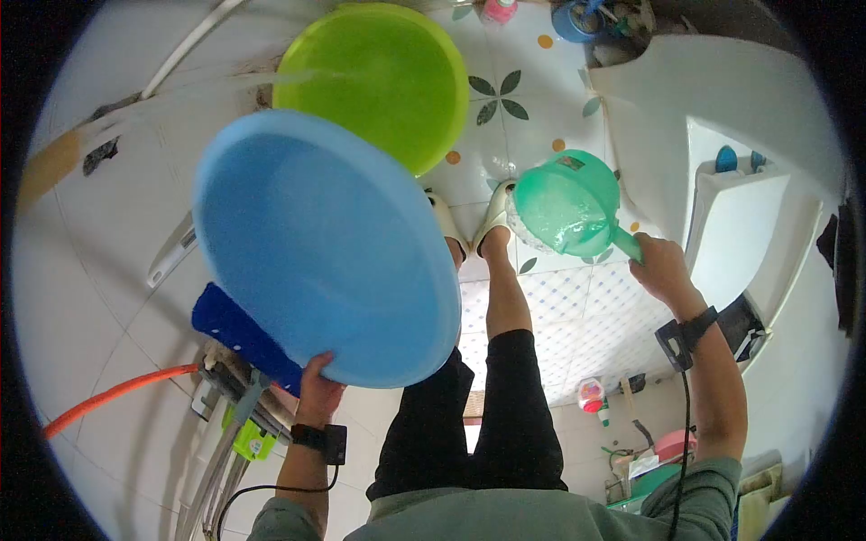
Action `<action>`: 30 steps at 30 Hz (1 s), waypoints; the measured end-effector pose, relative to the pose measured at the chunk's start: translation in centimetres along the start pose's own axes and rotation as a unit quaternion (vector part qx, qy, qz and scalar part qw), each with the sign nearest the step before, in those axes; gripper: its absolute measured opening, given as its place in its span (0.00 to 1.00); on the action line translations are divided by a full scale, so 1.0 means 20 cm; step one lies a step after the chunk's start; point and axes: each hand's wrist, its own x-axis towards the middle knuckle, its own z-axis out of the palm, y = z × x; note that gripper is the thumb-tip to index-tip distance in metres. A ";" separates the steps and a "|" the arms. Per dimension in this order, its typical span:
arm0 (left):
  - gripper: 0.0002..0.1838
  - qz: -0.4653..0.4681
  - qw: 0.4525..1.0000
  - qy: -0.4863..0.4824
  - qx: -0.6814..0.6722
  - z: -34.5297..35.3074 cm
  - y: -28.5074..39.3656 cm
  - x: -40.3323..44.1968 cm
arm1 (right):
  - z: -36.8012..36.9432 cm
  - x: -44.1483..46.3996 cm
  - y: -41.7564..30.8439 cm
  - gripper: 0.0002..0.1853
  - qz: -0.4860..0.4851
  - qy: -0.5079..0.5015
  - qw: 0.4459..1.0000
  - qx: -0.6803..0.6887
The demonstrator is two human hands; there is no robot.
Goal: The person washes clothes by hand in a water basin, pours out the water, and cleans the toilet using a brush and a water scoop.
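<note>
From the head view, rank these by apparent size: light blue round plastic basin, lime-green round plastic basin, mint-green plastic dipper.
1. Light blue round plastic basin
2. Lime-green round plastic basin
3. Mint-green plastic dipper
The blue basin appears closer, so real sizes may differ.

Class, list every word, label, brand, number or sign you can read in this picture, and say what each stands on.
None can be read.
Sticker on the green dipper: too small and blurred.
Pink-and-white container: any print too small to tell.
Blue basin: no lettering shows.
</note>
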 end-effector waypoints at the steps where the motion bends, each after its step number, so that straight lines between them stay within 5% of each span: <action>1: 0.32 -0.002 1.000 0.013 0.008 0.00 0.00 0.01 | 0.06 0.00 0.04 0.12 0.003 -0.007 1.000 -0.007; 10: 0.37 0.022 0.994 0.002 0.110 0.13 0.09 0.00 | 0.53 -0.01 0.15 0.12 0.105 0.024 0.994 0.013; 17: 0.42 0.026 0.983 -0.013 0.181 0.16 0.15 -0.03 | 0.53 -0.07 0.04 0.15 0.073 0.041 0.989 0.122; 30: 0.31 0.055 0.990 0.035 0.127 0.29 0.06 -0.11 | 0.72 0.00 -0.46 0.08 0.023 0.101 0.991 0.087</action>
